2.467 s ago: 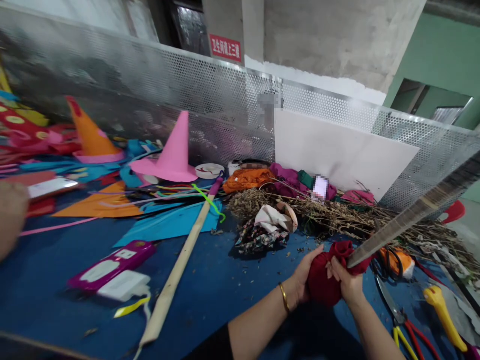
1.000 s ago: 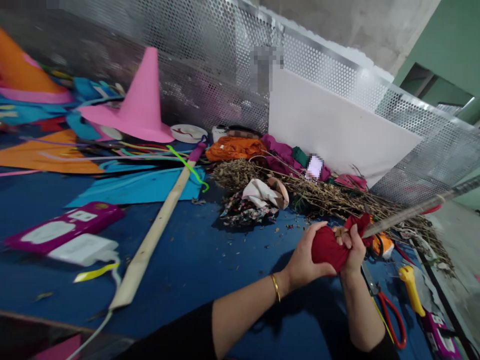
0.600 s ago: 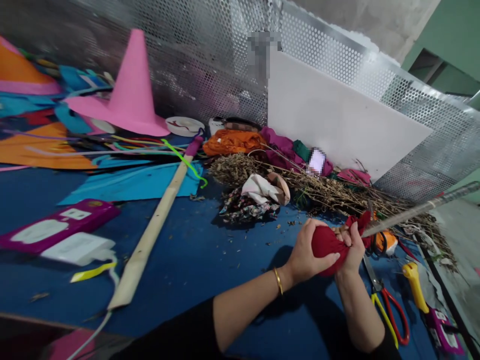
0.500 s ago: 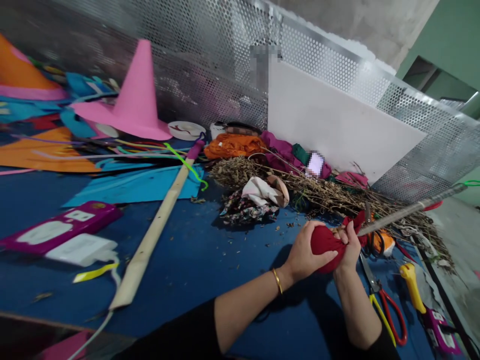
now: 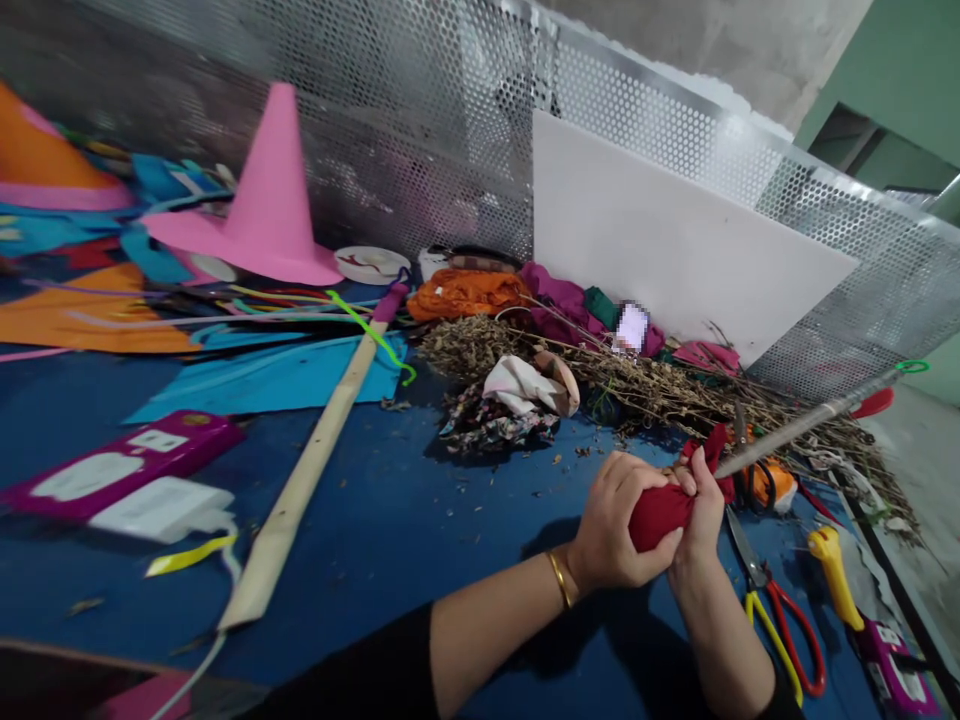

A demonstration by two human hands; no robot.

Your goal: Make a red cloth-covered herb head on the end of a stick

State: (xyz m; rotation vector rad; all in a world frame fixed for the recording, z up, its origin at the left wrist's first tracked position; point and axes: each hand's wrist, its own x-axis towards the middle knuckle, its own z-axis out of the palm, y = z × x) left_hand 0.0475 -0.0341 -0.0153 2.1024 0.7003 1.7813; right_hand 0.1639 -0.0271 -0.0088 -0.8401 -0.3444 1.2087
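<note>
Between my two hands is a red cloth bundle (image 5: 660, 517), rounded and gathered at the end of a long stick (image 5: 806, 425). My left hand (image 5: 619, 520), with a gold bracelet at the wrist, wraps round the rounded part. At the gathered neck my right hand (image 5: 699, 515) is closed, its thumb pointing up, pinching the cloth against the stick. Loose red cloth sticks out beyond that grip. From there the stick slants up to the right, with a bright green loop (image 5: 913, 366) near its far end. Beside my right forearm lie scissors (image 5: 780, 610) with red and yellow handles.
Dried twigs (image 5: 660, 395) lie along the perforated metal panel (image 5: 420, 130). A white board (image 5: 675, 220) leans there. A pale wooden stick (image 5: 307, 480), a purple power strip (image 5: 135, 460), a pink cone hat (image 5: 274, 200) and a yellow-handled glue gun (image 5: 836, 575) are on the blue table (image 5: 390, 570).
My left hand has shifted its hold, its fingers now curling further over the red bundle. The stick's far end sits slightly lower and further left in view. My right hand keeps its grip.
</note>
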